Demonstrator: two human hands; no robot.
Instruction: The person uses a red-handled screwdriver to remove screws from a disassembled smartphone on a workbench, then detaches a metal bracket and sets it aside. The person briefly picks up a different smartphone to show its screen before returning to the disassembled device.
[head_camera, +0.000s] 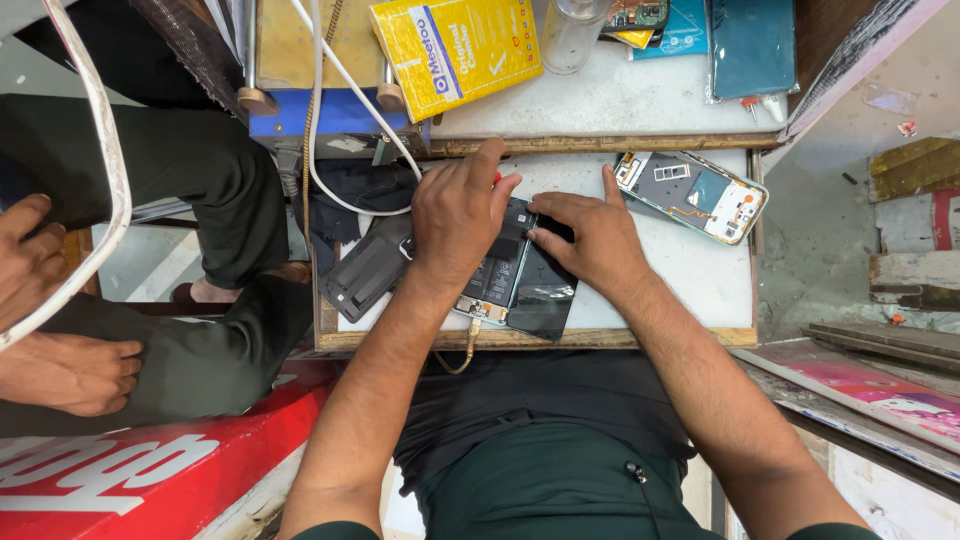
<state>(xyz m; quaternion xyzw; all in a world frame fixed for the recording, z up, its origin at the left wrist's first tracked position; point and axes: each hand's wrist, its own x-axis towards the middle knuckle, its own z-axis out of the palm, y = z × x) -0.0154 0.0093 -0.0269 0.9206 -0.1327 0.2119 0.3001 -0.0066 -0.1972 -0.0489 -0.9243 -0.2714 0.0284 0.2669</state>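
— Forearms come in from the bottom edge, elbows cut off. What do the hands hold?

— Both rest on an opened phone (500, 275) lying near the front edge of the white worktop (690, 275). Left hand (458, 215) lies flat over the phone's upper left part, fingers close together; something small and red shows at a fingertip, too hidden to name. Right hand (588, 235) presses the phone's right side, fingers bent and together, thumb and forefinger tip down on the dark surface.

— And the phone itself?

— Mostly covered. A battery and a strip of circuit board show between the hands; a dark glossy panel (545, 300) sticks out beneath it.

— Around it?

— Left of the phone, a black back cover (365, 270), partly overhanging the worktop. Right of it, well apart, a stripped phone frame (692, 196). Behind the phone, a yellow packet (455, 45) and a white cable (350, 100). Far left, another person's hands (45, 310), cut off by the edge.
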